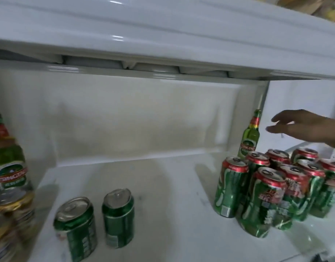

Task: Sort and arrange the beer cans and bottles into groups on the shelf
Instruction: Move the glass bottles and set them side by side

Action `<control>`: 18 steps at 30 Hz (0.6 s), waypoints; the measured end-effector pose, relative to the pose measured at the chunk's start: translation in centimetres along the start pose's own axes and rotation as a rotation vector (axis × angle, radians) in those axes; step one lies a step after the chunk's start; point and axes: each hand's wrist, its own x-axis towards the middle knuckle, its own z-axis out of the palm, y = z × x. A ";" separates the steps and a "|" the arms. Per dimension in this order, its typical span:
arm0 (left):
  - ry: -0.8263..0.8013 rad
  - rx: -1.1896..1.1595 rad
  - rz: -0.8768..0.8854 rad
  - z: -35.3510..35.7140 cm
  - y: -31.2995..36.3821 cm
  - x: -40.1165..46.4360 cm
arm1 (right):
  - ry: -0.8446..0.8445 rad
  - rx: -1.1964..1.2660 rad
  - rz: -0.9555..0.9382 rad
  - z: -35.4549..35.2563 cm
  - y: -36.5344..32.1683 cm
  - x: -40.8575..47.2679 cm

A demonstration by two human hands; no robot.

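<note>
Dim, flat light with soft shadows on the shelf. Glare streaks the upper panel. Left edge blurred, bowed.

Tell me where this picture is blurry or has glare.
Head view: the left-edge bottle and gold-rimmed cans are smeared; glare streaks the panel above; the red-topped cans are soft; the right hand is slightly blurred.

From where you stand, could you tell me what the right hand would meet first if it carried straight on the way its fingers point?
Most likely the green bottle standing behind the red-topped cans. The open right hand points left toward its neck with a gap between; depth is unclear, so it might pass in front.
</note>
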 end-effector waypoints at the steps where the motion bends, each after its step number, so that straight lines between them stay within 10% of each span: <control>1: -0.001 -0.011 0.005 0.7 1.0 0.4 | -0.032 -0.011 0.041 0.1 0.2 2.0; 18: -0.020 -0.053 0.109 -5.8 11.1 5.8 | -0.066 0.159 0.095 6.4 7.7 24.5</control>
